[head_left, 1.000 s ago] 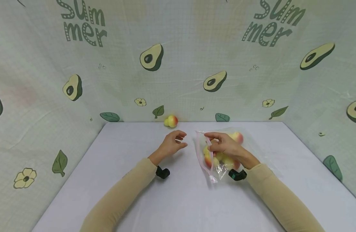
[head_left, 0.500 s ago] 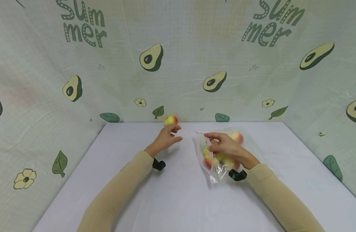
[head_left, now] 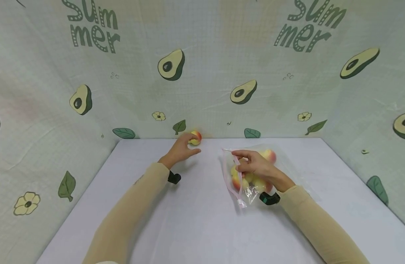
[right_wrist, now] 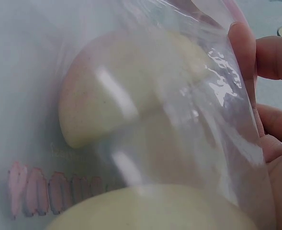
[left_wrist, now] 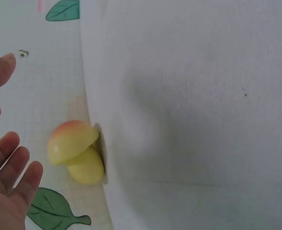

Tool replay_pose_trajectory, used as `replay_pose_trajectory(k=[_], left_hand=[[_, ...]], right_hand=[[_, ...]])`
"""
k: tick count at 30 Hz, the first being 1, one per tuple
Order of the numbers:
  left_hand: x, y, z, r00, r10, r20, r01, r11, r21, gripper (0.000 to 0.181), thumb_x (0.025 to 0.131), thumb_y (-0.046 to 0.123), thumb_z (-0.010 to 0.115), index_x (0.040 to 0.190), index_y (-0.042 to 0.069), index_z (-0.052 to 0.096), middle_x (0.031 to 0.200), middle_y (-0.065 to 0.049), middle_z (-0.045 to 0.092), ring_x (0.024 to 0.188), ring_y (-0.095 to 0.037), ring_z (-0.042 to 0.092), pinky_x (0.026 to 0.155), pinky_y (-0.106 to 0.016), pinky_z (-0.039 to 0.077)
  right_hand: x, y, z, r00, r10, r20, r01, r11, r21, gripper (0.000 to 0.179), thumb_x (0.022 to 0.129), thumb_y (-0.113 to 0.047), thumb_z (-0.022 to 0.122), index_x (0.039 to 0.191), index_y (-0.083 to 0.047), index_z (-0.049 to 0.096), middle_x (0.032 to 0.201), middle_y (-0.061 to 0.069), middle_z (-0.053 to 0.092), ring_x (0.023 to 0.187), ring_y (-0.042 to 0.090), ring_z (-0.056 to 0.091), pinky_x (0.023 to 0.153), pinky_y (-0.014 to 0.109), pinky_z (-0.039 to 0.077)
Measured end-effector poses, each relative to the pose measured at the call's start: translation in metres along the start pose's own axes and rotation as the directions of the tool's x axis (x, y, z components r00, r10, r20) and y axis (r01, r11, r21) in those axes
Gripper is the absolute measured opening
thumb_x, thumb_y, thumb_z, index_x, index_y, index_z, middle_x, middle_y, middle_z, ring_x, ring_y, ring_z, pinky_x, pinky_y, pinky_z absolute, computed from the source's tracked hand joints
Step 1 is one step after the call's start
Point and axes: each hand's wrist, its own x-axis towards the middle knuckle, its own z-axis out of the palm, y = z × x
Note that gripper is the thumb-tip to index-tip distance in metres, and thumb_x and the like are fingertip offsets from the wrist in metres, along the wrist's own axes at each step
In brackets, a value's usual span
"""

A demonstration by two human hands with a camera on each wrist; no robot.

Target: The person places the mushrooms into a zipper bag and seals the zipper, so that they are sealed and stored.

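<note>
At the far edge of the table lies a yellow mushroom-shaped piece (head_left: 197, 138) with a red-blushed cap; the left wrist view shows its cap and rounded stem. My left hand (head_left: 180, 148) is right in front of it, fingers and thumb spread apart. In the left wrist view, a gap shows between the fingertips (left_wrist: 34, 168) and the piece. To the right lies a clear zip bag (head_left: 226, 176) with a pink zip edge, holding several similar yellow-red pieces (head_left: 270, 156). My right hand (head_left: 255, 165) pinches the bag's pink-edged mouth, partly covering the pieces inside.
A white cloth-covered table (head_left: 196, 220) reaches back to a patterned curtain (head_left: 202, 73) with avocados and leaves. The curtain also stands along both sides. A dark wrist camera (head_left: 270, 198) is strapped below the right hand.
My left hand has moved left and away from me, up to the mushroom-shaped piece, partly hiding it. My right hand and the zip bag have stayed in place.
</note>
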Motion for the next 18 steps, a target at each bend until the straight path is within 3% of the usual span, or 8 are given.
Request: replay_pose_trajectory(k=[8, 13, 18], left_hand=[[0.009, -0.006, -0.003, 0.997, -0.073, 0.021, 0.072, 0.997, 0.032, 0.063, 0.082, 0.034, 0.074, 0.136, 0.014, 0.048, 0.145, -0.007, 0.037, 0.136, -0.026, 0.030, 0.111, -0.045, 0.027], [0.013, -0.009, -0.003, 0.995, -0.086, 0.040, 0.085, 0.995, 0.047, 0.073, 0.079, 0.040, 0.077, 0.139, 0.014, 0.046, 0.147, -0.006, 0.035, 0.136, -0.026, 0.030, 0.110, -0.047, 0.028], [0.019, -0.012, -0.004, 0.993, -0.109, 0.049, 0.106, 0.993, 0.053, 0.079, 0.076, 0.046, 0.077, 0.141, 0.016, 0.044, 0.151, -0.007, 0.029, 0.141, -0.028, 0.019, 0.110, -0.052, 0.024]], right_hand=[[-0.013, -0.023, 0.004, 1.000, -0.009, 0.005, 0.009, 1.000, -0.009, 0.058, 0.088, -0.003, 0.064, 0.141, 0.003, 0.041, 0.126, 0.022, 0.043, 0.068, 0.018, 0.059, 0.067, 0.034, 0.054], [-0.003, -0.006, 0.001, 1.000, -0.010, -0.005, 0.010, 1.000, 0.001, 0.059, 0.087, -0.002, 0.065, 0.141, 0.001, 0.041, 0.127, 0.021, 0.043, 0.067, 0.019, 0.059, 0.064, 0.032, 0.054], [0.003, 0.006, -0.001, 1.000, -0.012, -0.019, 0.012, 1.000, -0.006, 0.059, 0.087, -0.006, 0.067, 0.142, -0.003, 0.043, 0.128, 0.019, 0.043, 0.070, 0.019, 0.058, 0.063, 0.027, 0.053]])
